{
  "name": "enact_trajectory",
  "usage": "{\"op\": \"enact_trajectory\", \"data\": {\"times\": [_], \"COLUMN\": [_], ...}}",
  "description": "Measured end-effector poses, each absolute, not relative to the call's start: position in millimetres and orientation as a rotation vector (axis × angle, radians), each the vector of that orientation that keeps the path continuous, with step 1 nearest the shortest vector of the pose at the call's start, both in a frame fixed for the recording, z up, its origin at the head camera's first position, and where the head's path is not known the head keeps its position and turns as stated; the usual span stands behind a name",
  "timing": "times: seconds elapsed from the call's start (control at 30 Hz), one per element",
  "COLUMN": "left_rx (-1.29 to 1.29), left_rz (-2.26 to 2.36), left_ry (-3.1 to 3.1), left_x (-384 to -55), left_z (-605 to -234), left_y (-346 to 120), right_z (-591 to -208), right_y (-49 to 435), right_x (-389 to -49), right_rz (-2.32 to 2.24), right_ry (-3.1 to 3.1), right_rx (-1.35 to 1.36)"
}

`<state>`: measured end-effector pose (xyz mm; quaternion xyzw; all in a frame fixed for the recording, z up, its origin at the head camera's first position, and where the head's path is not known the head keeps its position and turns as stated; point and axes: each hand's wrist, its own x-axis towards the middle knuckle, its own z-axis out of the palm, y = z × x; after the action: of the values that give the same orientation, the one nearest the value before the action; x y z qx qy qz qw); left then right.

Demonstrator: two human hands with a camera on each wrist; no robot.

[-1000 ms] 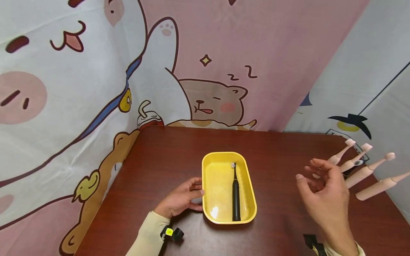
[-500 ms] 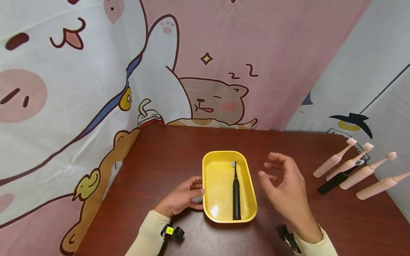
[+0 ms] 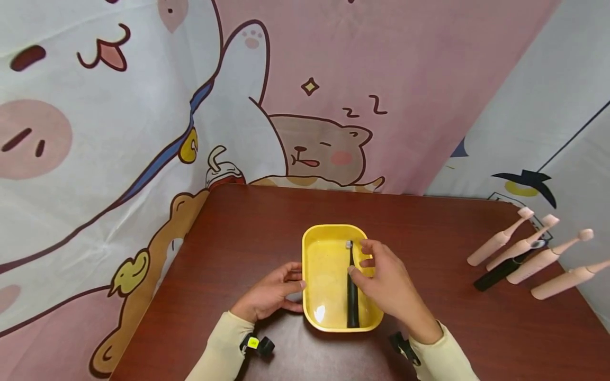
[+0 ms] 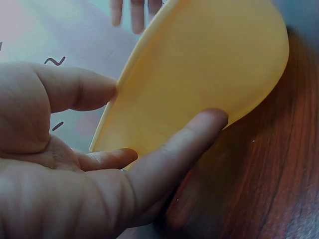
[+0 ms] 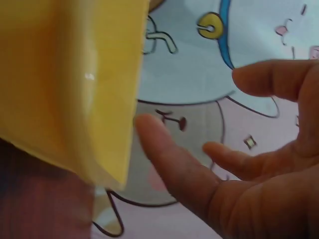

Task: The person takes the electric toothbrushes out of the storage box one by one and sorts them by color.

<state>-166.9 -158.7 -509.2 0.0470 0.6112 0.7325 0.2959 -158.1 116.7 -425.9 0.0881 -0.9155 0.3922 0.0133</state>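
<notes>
A yellow tray (image 3: 324, 286) sits on the table with a black electric toothbrush (image 3: 352, 304) lying lengthwise along its right side, brush head at the far end. My left hand (image 3: 269, 293) touches the tray's left side. In the left wrist view its thumb is at the rim and its extended fingers (image 4: 174, 149) lie along the outer wall. Over the tray's right rim reaches my right hand (image 3: 388, 280), thumb and fingers spread apart with nothing between them. Its thumb overlaps the toothbrush in the head view. The right wrist view shows the fingers (image 5: 169, 159) close beside the tray's wall.
At the right of the table (image 3: 257, 222) lie several pink electric toothbrushes (image 3: 534, 264) in a row. A second black toothbrush (image 3: 498, 275) lies among them. A cartoon-printed cloth (image 3: 405, 106) hangs along the table's back and left sides.
My right hand has moved left from beside the pink toothbrushes to over the tray's right rim. The left hand, tray and toothbrush in it have stayed in place.
</notes>
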Motion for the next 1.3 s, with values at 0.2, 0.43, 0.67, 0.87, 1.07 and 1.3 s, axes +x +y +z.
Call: {"op": "enact_trajectory", "data": {"times": [0.2,0.43,0.67,0.87,1.07,1.3], "left_rx": [0.118,0.115,0.112,0.114,0.107,0.112], "left_rz": [1.951,1.948,1.953,1.955,1.952,1.953], "left_ry": [1.625,1.632,1.630,1.628,1.628,1.625], "left_x": [-166.1,-167.3,-167.7,-167.3,-167.6,-167.5], "left_z": [-508.8,-507.6,-508.6,-509.2,-509.4,-510.6], "left_y": [-157.9,-157.8,-158.9,-158.5,-158.2,-158.7], "right_z": [-442.4,-450.5,-456.9,-466.2,-473.9,-478.8], "right_y": [101.0,94.0,87.2,81.6,80.4,79.2], "right_x": [-163.5,-166.1,-164.4,-164.1,-165.0,-166.5], "right_rz": [1.112,0.955,0.828,0.764,0.764,0.777], "right_ry": [-3.053,-3.125,-3.165,-3.164,-3.170,-3.189], "right_rx": [0.298,0.320,0.315,0.352,0.391,0.404]}}
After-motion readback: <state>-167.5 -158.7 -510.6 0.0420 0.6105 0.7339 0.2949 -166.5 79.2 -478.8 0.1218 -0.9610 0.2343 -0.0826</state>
